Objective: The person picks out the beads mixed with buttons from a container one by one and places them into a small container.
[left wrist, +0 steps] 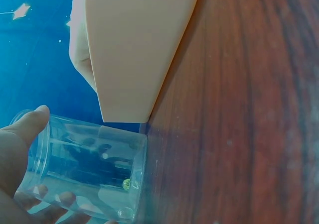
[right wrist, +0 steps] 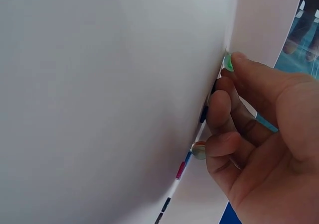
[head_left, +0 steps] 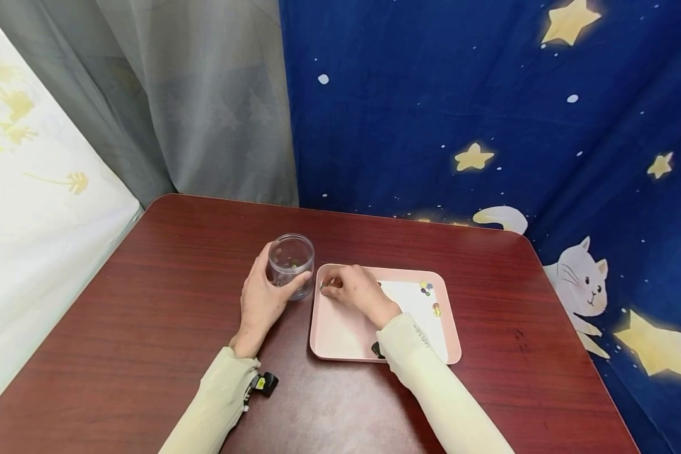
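My left hand (head_left: 261, 302) grips a clear plastic jar (head_left: 291, 253) around its side, thumb near the rim. A yellow-green marble (left wrist: 126, 184) lies at the jar's bottom in the left wrist view. Over the left end of the pink tray (head_left: 454, 340), my right hand (head_left: 354, 290) pinches a green marble (right wrist: 228, 62) between thumb and index finger, close to the tray's wall. A second marble (right wrist: 199, 150) with an orange streak sits beside the curled lower fingers in the right wrist view.
Several small coloured marbles (head_left: 427, 289) lie at the tray's right side, with yellow ones (head_left: 436, 309) nearer the front. The tray stands on a reddish-brown wooden table (head_left: 164, 302), just right of the jar. Blue star-print cloth (head_left: 386, 126) hangs behind.
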The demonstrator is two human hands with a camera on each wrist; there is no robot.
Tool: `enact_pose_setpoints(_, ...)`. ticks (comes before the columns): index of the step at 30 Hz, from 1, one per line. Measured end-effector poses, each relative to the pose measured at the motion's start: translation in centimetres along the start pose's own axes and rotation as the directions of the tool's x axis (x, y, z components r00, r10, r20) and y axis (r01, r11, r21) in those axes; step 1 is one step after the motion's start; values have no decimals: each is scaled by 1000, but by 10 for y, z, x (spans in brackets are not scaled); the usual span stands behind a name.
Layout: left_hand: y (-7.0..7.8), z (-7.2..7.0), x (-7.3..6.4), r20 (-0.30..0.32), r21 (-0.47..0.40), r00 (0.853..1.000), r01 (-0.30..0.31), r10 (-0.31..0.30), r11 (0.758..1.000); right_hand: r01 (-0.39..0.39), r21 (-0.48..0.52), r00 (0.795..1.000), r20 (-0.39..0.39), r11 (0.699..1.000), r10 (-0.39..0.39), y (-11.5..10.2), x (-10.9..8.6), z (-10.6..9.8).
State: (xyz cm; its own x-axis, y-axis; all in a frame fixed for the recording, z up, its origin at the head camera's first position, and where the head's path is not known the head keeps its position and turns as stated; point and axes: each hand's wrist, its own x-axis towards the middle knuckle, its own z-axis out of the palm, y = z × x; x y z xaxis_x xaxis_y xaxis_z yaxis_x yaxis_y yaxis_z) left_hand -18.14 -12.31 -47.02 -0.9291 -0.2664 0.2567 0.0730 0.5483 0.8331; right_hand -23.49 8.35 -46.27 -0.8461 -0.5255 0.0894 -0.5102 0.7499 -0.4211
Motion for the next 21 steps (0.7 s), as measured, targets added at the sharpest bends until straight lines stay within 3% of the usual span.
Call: enact_pose_setpoints(21, 2, -3, 0, 8, -6, 1000, 13, -13, 1000, -42, 45, 999, 16, 998, 41, 1, 0, -5)
